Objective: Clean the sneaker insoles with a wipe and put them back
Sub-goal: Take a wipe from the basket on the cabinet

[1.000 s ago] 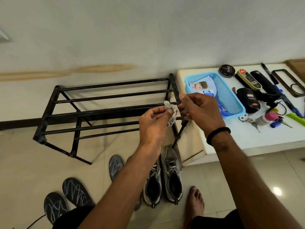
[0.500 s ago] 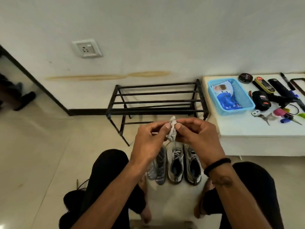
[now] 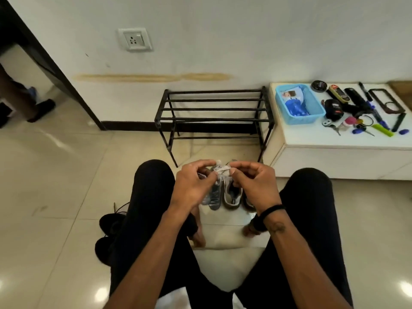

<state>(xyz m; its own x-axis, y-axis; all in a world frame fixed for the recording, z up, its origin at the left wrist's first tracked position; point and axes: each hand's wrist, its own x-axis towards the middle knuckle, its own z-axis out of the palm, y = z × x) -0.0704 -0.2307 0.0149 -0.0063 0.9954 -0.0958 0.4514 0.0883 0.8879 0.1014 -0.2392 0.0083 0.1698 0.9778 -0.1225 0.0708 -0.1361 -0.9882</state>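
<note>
Both hands are raised between my knees, pinching a small crumpled white wipe. My left hand grips its left end and my right hand grips its right end. Below the hands, on the floor, stand grey sneakers, partly hidden by my fingers. A dark patterned insole lies just left of them. A pack of wipes lies in the blue basket on the low white table at the right.
A black metal shoe rack stands against the wall behind the sneakers. The white table carries shoe polish tins, brushes, keys and pens. Dark shoes sit by my left leg. Another person's feet show at far left.
The view has pulled back and lowered as I sat down; my knees now frame the sneakers. Both hands have dropped lower and spread the wipe a little sideways.
</note>
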